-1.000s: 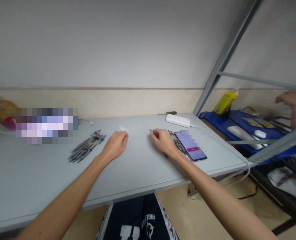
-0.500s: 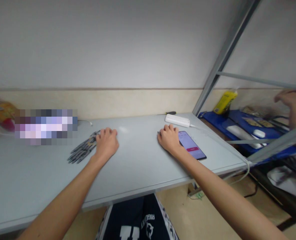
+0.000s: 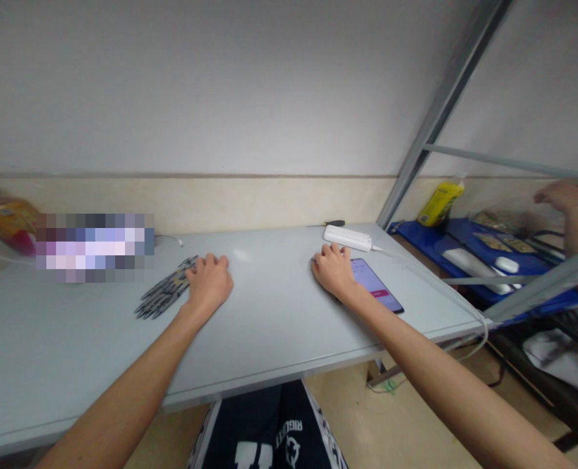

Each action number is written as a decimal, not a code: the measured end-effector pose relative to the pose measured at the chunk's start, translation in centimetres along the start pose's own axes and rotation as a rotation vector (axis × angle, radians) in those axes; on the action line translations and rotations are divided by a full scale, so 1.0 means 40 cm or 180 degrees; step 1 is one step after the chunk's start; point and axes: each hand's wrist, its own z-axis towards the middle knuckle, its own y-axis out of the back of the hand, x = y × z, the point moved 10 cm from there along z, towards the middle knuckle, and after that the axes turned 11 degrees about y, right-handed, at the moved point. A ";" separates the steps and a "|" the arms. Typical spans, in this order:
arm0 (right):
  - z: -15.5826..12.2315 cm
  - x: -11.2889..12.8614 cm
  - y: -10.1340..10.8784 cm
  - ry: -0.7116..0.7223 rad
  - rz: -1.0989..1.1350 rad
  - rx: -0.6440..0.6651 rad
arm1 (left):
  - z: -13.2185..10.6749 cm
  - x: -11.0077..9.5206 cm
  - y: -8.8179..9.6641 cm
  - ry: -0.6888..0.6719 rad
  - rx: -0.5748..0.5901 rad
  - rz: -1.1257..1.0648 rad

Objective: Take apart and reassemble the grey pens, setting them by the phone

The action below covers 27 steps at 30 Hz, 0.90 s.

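My left hand (image 3: pixel 211 283) rests on the table with its fingers curled down. It touches the right end of a fanned bundle of slim grey-and-black pen-like sticks (image 3: pixel 165 293). My right hand (image 3: pixel 334 270) also lies low on the table with bent fingers. A small dark tip shows at its left side, and a dark edge peeks out beneath the palm; what this is stays hidden. Just right of that hand, partly behind it, lies a smartphone (image 3: pixel 379 290) with a lit screen. The undersides of both hands are out of sight.
A white power strip (image 3: pixel 347 238) with a cable and a screwdriver (image 3: pixel 335 223) lie by the wall. A blurred-out area and an orange package (image 3: pixel 6 215) are at left. Beyond the metal frame (image 3: pixel 430 130), another person's hand (image 3: pixel 567 195) is above a blue surface (image 3: pixel 465 238).
The view has shifted very slightly. My right hand sits a touch farther right against the phone; both hands otherwise keep their curled poses.
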 end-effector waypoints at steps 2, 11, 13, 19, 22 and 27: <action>-0.001 -0.002 0.001 -0.0010 0.0025 0.0022 | 0.000 -0.002 0.002 -0.0037 -0.0015 -0.0066; -0.003 -0.009 -0.004 0.0017 0.0187 0.0120 | 0.014 0.004 -0.026 -0.0102 0.0201 -0.0067; -0.005 -0.014 0.000 -0.0021 0.0217 0.0064 | 0.016 0.005 -0.029 -0.0149 0.0186 -0.0043; -0.014 -0.028 0.009 -0.0092 0.0213 -0.0047 | 0.018 -0.004 -0.017 -0.0359 -0.0014 -0.0249; -0.019 -0.032 0.004 -0.0086 0.0228 -0.0002 | 0.023 0.005 -0.003 -0.0248 -0.0132 -0.0505; -0.022 -0.033 0.001 -0.0092 0.0274 0.0007 | 0.027 0.002 0.007 -0.0315 -0.0147 -0.0745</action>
